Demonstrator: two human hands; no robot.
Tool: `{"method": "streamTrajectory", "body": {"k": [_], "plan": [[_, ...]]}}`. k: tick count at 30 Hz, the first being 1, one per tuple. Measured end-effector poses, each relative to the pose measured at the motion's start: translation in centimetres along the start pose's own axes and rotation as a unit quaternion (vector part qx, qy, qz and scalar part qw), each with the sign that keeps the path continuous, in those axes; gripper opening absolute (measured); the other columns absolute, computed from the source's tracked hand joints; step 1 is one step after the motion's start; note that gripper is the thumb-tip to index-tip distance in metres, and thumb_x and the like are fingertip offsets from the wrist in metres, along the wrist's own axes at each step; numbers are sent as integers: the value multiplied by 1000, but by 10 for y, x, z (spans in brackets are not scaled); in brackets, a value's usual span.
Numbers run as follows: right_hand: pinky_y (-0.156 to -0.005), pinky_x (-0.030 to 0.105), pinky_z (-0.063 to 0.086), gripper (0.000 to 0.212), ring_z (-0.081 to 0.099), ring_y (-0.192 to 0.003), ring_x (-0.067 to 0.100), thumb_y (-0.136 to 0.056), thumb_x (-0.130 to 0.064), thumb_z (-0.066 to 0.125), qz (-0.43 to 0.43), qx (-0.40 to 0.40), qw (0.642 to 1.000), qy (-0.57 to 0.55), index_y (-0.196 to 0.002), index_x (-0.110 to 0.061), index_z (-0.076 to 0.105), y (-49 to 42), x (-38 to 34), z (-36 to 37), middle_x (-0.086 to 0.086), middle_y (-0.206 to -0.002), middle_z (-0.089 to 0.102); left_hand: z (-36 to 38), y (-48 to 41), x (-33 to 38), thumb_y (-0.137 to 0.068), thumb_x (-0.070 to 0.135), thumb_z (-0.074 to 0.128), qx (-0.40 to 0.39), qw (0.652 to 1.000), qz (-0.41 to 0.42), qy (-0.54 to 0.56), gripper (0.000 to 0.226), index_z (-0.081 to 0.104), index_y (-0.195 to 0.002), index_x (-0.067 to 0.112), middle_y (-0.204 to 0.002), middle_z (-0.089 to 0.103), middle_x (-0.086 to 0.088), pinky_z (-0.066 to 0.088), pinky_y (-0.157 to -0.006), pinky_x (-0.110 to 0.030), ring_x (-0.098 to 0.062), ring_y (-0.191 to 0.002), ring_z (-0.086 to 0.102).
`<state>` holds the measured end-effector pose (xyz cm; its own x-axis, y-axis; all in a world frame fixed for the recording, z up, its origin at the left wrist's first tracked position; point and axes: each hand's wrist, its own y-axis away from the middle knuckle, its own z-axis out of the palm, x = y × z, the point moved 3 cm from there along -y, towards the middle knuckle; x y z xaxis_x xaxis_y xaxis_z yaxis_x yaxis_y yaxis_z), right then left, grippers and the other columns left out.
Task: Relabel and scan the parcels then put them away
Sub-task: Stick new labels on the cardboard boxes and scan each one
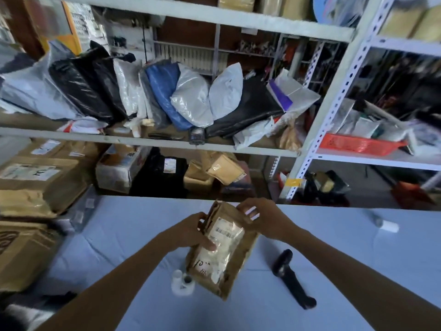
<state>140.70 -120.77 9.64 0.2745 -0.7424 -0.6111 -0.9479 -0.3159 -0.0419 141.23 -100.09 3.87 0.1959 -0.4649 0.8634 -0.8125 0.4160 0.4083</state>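
Left hand (198, 232) and right hand (261, 218) are gripping the parcel (229, 266) above the middle of the table (119, 235), nearer its far edge.
Left thumb is pressing the glossy printed label (225, 231); right fingers are pinching the top corner over something pale, too blurred to name. Parcel: creased brown kraft paper, flat, soft-cornered, tilted. A new label probably wants laying square over the old barcode, paper held taut, smoothed from one edge. Black pistol-shaped scanner (290, 278) is lying just right; white plastic object (182, 283) is sitting at the parcel's lower-left corner.

A grey metal shelving rack (334, 96) stands behind the pale blue table (119, 235), an orange basket (358, 144) on one shelf.
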Motion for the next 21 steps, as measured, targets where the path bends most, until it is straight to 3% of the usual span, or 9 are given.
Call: {"method": "streamTrajectory", "body": {"k": [3,7,11,13,15,17,21], "plan": [[-73,13,50,33,63,-89,11,-78,-10,75,16,-26,999,-23,-110,-13,69,4,16,2,-1,-104,67,21,0,-10,-50,18,83,-4,999,-12,49,63,53,-106,18,-103,62,-5,56,-75,-35,-21,-93,64],[-79,13,47,30,63,-96,11,-81,-15,72,59,-43,997,-40,-111,-12,68,17,52,12,3,-111,67,56,-6,-23,-47,28,82,-15,997,-46,60,73,52,-112,15,-105,63,-6,54,-73,-34,-24,-97,64],[-81,17,43,36,58,-96,11,-81,-22,74,132,-32,989,-53,-114,-12,63,35,93,19,-1,-111,62,88,-18,-39,-58,18,75,-2,992,-82,96,51,57,-106,13,-96,66,-7,53,-65,-32,-21,-84,65],[-82,24,46,29,59,-96,18,-84,-17,69,185,13,981,-47,-111,-10,62,45,121,20,4,-109,62,101,-25,-49,-57,18,73,3,988,-99,117,50,60,-105,11,-92,69,-7,52,-62,-29,-20,-81,65],[-75,30,46,22,57,-89,22,-87,-11,58,263,51,963,-14,-109,-8,59,61,152,25,9,-109,61,115,-30,-59,-61,16,73,2,985,-113,132,34,67,-95,11,-82,70,-4,50,-62,-28,-19,-78,65],[-71,32,44,22,54,-88,26,-87,-14,55,333,43,941,44,-108,-7,53,80,178,38,11,-109,58,129,-33,-71,-61,15,74,15,978,-130,161,22,67,-82,13,-77,69,-4,49,-63,-29,-20,-78,63],[-88,40,43,65,44,-119,34,-79,-36,72,382,-47,916,114,-125,-5,38,107,217,79,15,-125,43,150,-34,-96,-55,16,75,43,960,-173,217,46,55,-96,13,-85,66,-6,48,-58,-29,-20,-79,62]]}}
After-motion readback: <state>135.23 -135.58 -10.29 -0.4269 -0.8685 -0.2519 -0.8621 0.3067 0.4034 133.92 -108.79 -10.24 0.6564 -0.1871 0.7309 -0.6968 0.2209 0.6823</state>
